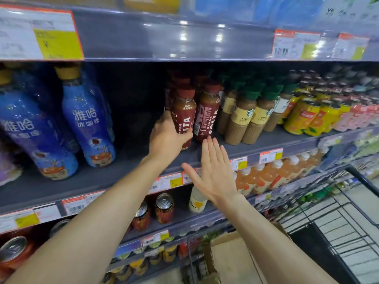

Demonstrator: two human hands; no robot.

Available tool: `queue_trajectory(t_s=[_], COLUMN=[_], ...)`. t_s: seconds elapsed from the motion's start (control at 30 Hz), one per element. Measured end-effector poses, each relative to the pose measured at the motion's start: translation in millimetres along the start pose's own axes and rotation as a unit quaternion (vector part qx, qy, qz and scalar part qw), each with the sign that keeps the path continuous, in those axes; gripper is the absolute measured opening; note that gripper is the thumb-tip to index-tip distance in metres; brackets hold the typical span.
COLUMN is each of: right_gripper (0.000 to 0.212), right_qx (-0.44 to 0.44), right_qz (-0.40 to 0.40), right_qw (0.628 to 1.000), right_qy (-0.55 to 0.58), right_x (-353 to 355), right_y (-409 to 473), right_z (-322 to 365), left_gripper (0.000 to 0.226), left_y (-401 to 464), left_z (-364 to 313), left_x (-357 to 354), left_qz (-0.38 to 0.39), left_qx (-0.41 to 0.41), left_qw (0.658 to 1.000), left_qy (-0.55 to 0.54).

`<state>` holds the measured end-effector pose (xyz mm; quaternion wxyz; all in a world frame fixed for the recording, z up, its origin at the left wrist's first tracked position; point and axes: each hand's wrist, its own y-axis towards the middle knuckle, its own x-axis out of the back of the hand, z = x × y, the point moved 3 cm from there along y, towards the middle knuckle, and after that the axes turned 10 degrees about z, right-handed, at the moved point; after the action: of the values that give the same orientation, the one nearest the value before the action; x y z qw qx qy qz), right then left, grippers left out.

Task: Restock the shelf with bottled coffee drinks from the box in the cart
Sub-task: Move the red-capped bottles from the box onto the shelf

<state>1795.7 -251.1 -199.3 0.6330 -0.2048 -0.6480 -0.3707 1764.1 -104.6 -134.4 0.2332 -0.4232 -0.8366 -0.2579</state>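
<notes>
The left hand (167, 136) grips a red-labelled coffee bottle (183, 115) with a dark red cap, fingers curled round its lower half and the thumb behind it, holding it upright at the front of the grey shelf (127, 158). The right hand (213, 173) is spread flat with straight fingers, palm toward the shelf, its fingertips just below a second red coffee bottle (207, 117) that stands on the shelf just right of the held one; whether they touch it cannot be told. More bottles of the same kind (180, 80) stand in rows behind these two.

To the right of the red bottles stand green-capped latte bottles (245, 117) with cream labels, and beyond them yellow juice bottles (303, 117). To the left, past a dark gap on the shelf, are tall blue iced coffee bottles (88, 124).

The shelf below carries red cans (164, 208), a pale bottle (196, 199) and orange drink bottles (272, 177). Price tags (270, 155) line the shelf edges. At the lower right is the black wire cart (332, 222), and inside it the brown cardboard box (231, 257), partly hidden by the right forearm.
</notes>
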Motion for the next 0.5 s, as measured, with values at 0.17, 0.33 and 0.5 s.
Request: queue_trajectory(t_s=[0.17,0.33,0.5], right_gripper=[0.097,0.099,0.100], right_qx=[-0.006,-0.010,-0.007], right_qz=[-0.001,0.011,0.024], right_qw=[1.000,1.000,0.999], right_qy=[0.000,-0.021,-0.045], right_x=[1,2,5], right_y=[0,1,2], right_z=[1,3,3], left_gripper=[0.062,0.061,0.064], left_y=[10,19,27], left_z=[4,5,5], left_x=[-2,-3,-7], left_qz=[0.009,0.017,0.028], left_qx=[0.005,0.010,0.009], left_qw=[1.000,1.000,0.999], left_qy=[-0.005,-0.017,-0.023])
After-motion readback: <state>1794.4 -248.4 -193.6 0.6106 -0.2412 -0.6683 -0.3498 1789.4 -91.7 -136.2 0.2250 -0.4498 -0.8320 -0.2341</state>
